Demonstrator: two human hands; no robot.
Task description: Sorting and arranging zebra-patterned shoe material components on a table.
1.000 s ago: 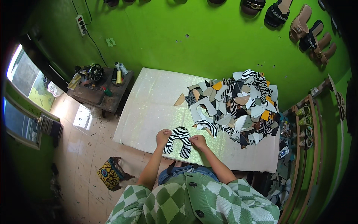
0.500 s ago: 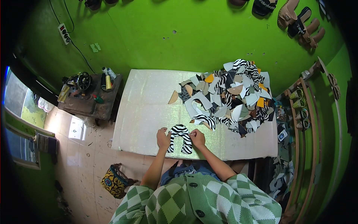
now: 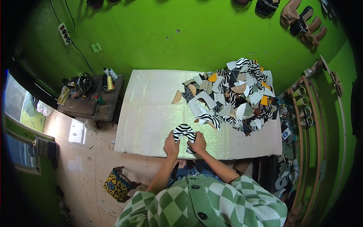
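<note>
Nearest the lower edge is the person's own green-and-white diamond-patterned cardigan with dark buttons [image 3: 204,204], and both bare forearms rise from it toward the near edge of the desk [image 3: 151,113], a long rectangular top covered in a pale, faintly shimmering sheet. The left hand [image 3: 171,145] and the right hand [image 3: 198,143] sit close together at that near edge, each with its grip closed on one leg of a black-and-white zebra-striped arch-shaped cut piece [image 3: 184,132]. The left hand pinches the left leg and the right hand the right leg, while the curved top of the piece lies flat on the sheet just beyond the fingers.

On the tiled floor to the left of the person, below the desk's edge, sits a yellow and dark blue patterned bag [image 3: 117,185].

Farther across the desk, toward its right far corner, lies a loose heap of cut shapes in zebra print, grey, tan and orange [image 3: 234,94], well apart from the hands; a single tan scrap [image 3: 176,97] lies just left of the heap.

To the left of the desk stands a dark wooden side stand [image 3: 90,106] carrying a black sewing machine [image 3: 81,82] and thread cones [image 3: 109,77]. Beyond everything is the bright green wall [image 3: 170,34], with sandals [image 3: 302,20] hung at its upper right and a white power strip [image 3: 63,33] at upper left.
</note>
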